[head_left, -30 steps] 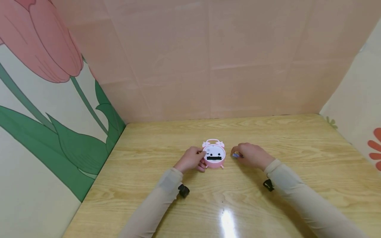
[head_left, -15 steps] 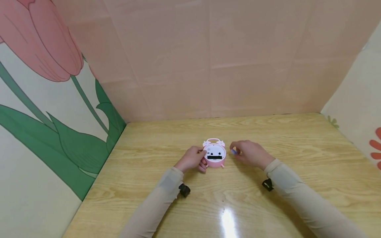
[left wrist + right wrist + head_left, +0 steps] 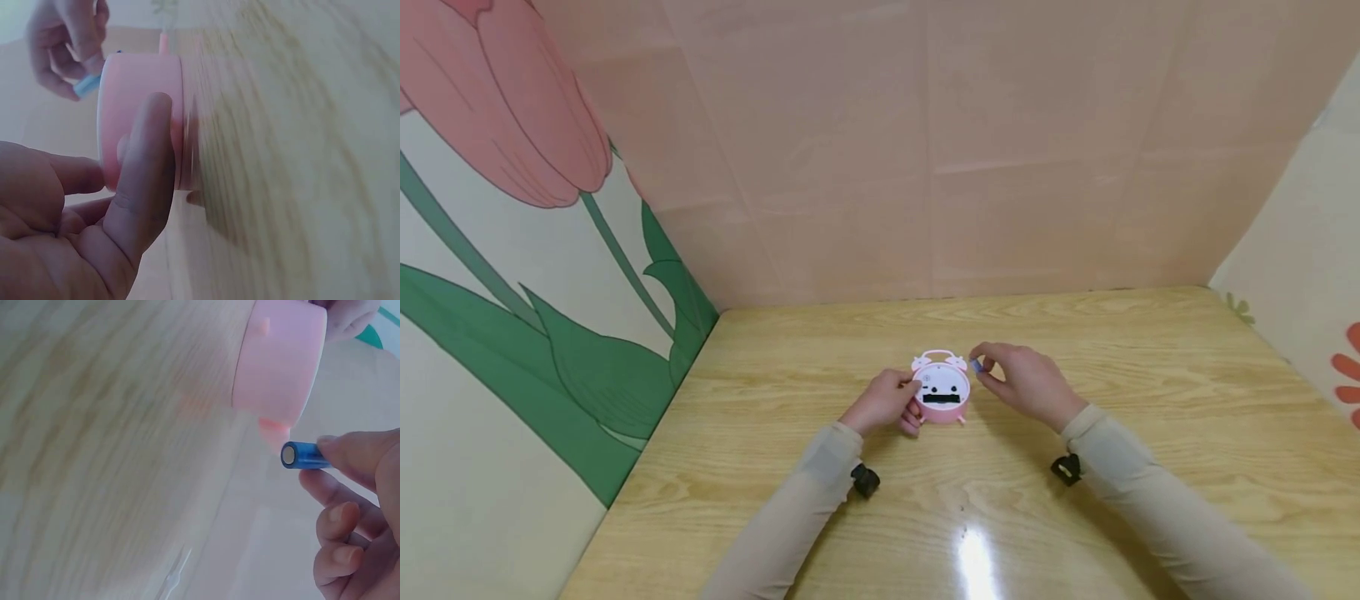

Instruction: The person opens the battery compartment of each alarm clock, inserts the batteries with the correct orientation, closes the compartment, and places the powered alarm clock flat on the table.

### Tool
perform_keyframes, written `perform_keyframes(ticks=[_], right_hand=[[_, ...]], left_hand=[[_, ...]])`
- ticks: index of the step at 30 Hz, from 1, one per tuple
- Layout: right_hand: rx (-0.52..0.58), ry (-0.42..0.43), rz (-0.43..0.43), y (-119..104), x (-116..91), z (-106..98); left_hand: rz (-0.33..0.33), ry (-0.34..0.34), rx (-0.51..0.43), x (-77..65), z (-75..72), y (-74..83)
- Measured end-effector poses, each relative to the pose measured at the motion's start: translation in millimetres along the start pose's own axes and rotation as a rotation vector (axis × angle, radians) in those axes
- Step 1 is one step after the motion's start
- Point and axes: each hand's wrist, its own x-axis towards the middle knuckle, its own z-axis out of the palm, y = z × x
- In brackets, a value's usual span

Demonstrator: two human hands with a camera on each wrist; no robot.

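A pink alarm clock with two bells, a top handle and small feet lies face down on the table, its white back up. A dark slot, its battery compartment, runs across that back. My left hand grips the clock's left side between thumb and fingers. Just right of the bells, my right hand pinches a blue battery between thumb and index finger. One flat end of the battery shows in the right wrist view. The battery is held apart from the compartment, above the clock's right edge.
The wooden table reaches back to a pink-covered wall. A tulip-painted panel borders it on the left and a pale flowered one on the right. Black straps with devices hang under both wrists.
My right hand has lifted the battery and carried it left and away from me, close to the clock's right bell. The left hand and clock have stayed nearly still.
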Motion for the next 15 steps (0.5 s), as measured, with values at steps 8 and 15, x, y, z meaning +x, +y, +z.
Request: perform_keyframes(ticks=[8, 15], right_hand=[[0.048, 0.041, -0.044, -15.7, 2.4, 5.6], [0.052, 0.02, -0.08, -32.5, 5.7, 15.0]], left_hand=[[0.0, -0.006, -0.005, -1.2, 0.9, 2.7], [0.008, -0.012, -0.007, -0.9, -0.1, 0.6]])
